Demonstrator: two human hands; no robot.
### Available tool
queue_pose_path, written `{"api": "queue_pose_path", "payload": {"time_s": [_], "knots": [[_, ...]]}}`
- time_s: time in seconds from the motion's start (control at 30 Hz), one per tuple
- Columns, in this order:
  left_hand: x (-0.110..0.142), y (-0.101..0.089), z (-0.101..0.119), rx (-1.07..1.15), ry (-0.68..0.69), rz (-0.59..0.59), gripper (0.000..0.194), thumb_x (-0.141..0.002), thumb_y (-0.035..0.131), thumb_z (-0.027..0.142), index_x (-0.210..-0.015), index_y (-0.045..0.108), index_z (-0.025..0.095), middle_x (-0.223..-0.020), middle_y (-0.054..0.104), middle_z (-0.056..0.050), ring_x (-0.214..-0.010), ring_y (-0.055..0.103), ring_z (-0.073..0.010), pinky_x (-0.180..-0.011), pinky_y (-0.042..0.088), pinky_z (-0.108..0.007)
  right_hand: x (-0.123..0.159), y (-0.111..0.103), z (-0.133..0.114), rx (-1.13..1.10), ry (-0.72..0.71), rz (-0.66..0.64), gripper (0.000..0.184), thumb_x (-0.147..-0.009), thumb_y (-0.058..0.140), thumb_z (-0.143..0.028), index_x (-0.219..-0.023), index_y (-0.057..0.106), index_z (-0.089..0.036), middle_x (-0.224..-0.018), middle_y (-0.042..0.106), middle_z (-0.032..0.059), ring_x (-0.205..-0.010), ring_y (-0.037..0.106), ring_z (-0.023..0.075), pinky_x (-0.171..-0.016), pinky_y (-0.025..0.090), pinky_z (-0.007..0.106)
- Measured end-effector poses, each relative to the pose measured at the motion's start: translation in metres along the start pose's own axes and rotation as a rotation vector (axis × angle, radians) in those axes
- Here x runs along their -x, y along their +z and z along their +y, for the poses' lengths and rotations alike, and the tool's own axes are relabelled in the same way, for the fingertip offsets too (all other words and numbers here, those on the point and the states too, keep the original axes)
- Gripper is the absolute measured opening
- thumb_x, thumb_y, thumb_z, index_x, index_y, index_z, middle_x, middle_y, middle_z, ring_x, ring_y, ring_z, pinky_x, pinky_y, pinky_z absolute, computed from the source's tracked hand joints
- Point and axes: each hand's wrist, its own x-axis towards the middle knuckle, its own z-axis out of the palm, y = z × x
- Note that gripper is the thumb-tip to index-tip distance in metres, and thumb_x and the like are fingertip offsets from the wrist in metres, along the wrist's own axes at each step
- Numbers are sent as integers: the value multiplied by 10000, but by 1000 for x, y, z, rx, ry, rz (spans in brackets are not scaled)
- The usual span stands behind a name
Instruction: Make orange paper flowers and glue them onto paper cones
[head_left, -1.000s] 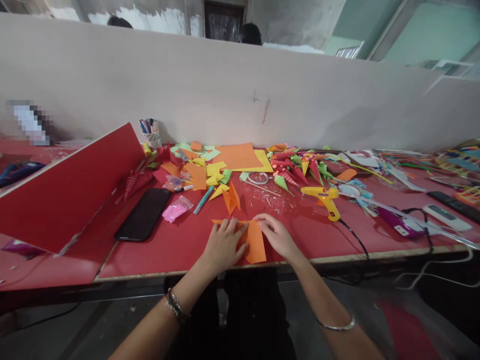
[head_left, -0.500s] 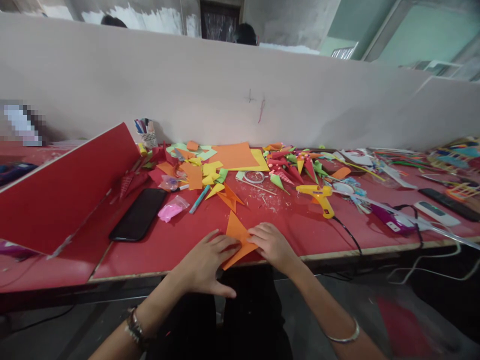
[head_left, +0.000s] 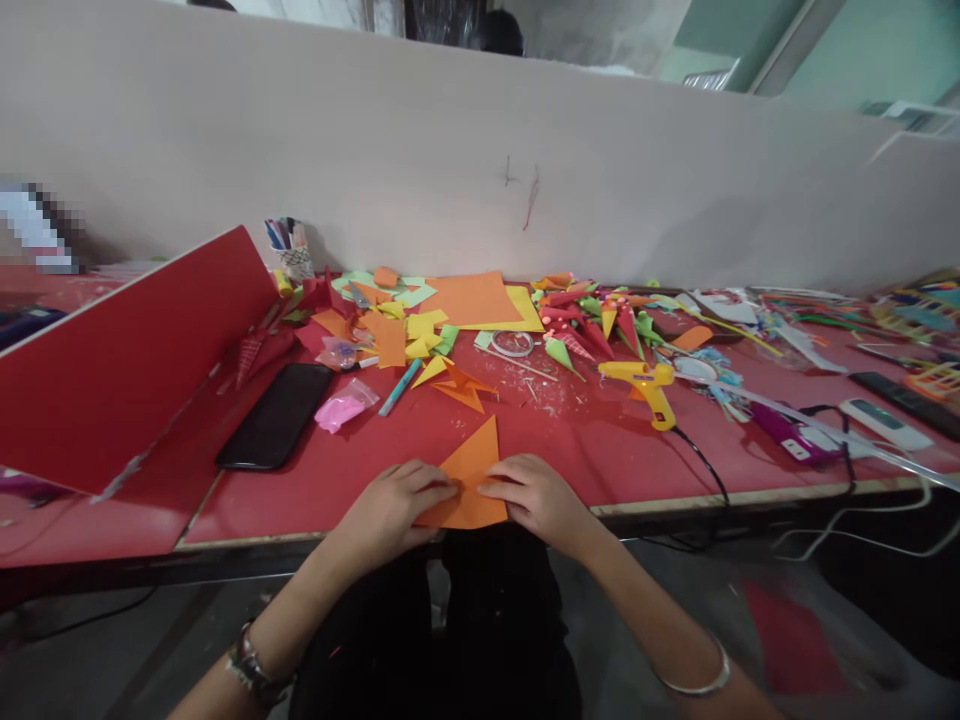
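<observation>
A folded piece of orange paper (head_left: 474,462) sits at the table's front edge, one pointed corner facing away from me. My left hand (head_left: 391,512) grips its left side, with the fingertips on top. From the right, my right hand (head_left: 541,502) holds the paper, its fingers bent onto the upper face. The undersides of both thumbs are hidden. Just beyond lies another folded orange paper piece (head_left: 461,388) with spread points, next to a yellow paper scrap (head_left: 430,371).
A black phone (head_left: 276,418), a bag of pink material (head_left: 346,405) and a blue-green pen (head_left: 400,388) lie to the left. To the right is a yellow glue gun (head_left: 645,385) with a cord. Small paper cones (head_left: 592,325) are heaped behind. A red board (head_left: 142,365) leans at far left.
The orange paper has been turned and its shape has changed, with a point now facing away. Both hands shifted and regripped its sides. The folded piece beyond has tipped over flat.
</observation>
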Motion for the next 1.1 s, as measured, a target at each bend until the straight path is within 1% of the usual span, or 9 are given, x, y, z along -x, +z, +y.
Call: {"api": "queue_pose_path", "payload": {"time_s": [0.1,0.2,0.4,0.53,0.67,0.8,0.93,1.0,1.1], "knots": [[1,6,4,2,-20,28,459,-738,568,204,-1181,469,270,-1049,561,-38,-925,492,-192,-794,418,-337,2,1,-5,-11,58,-32,360,-746,491,-87,-1039,598,-265,-1016,565,39,-924,482,161,-823,384,325],[-2,9,5,15,-31,42,476,-734,577,205,-1190,463,282,-1045,555,-38,-934,485,-197,-801,415,-345,3,3,-10,1,111,-53,414,-715,562,-153,-1101,560,-301,-1030,539,42,-939,462,185,-834,373,354],[-2,8,5,47,-91,68,358,-760,550,206,-1110,545,283,-1000,578,-33,-911,503,-181,-781,423,-317,-2,6,-14,-72,202,-29,269,-735,583,-214,-994,623,-275,-933,546,39,-865,463,172,-776,385,321],[0,6,2,30,-123,81,336,-743,572,188,-1066,580,281,-982,593,-31,-896,512,-184,-762,425,-306,-4,5,-15,-106,243,-25,255,-728,588,-207,-974,629,-263,-960,536,40,-876,451,176,-776,376,322],[-1,7,-1,64,-115,101,314,-713,611,196,-1019,608,267,-967,596,-31,-867,520,-182,-765,426,-318,-6,6,-17,-80,239,-44,324,-706,611,-228,-1023,608,-294,-986,524,37,-898,433,195,-801,355,351],[-1,10,-2,141,-101,133,296,-728,582,167,-1009,611,258,-956,601,-43,-861,528,-182,-756,440,-329,-8,6,-17,-66,223,-59,330,-727,590,-220,-1044,599,-311,-950,527,35,-884,430,191,-780,362,336],[-1,15,-4,266,-155,229,258,-763,513,117,-973,619,221,-928,598,-49,-864,546,-155,-761,458,-299,-9,5,-13,-119,222,-26,211,-763,562,-218,-954,639,-266,-922,546,34,-856,457,167,-758,383,304],[-1,16,-4,287,-191,268,201,-778,505,136,-915,635,204,-894,599,-45,-836,556,-141,-746,461,-276,-9,5,-13,-155,246,14,142,-781,548,-252,-872,655,-236,-898,558,37,-830,474,156,-732,397,290],[-3,17,-3,294,-217,301,134,-788,521,207,-839,644,190,-840,602,-39,-786,563,-131,-714,458,-252,-10,6,-14,-170,295,69,139,-774,555,-313,-777,653,-214,-871,569,39,-818,495,157,-708,410,286]]}}
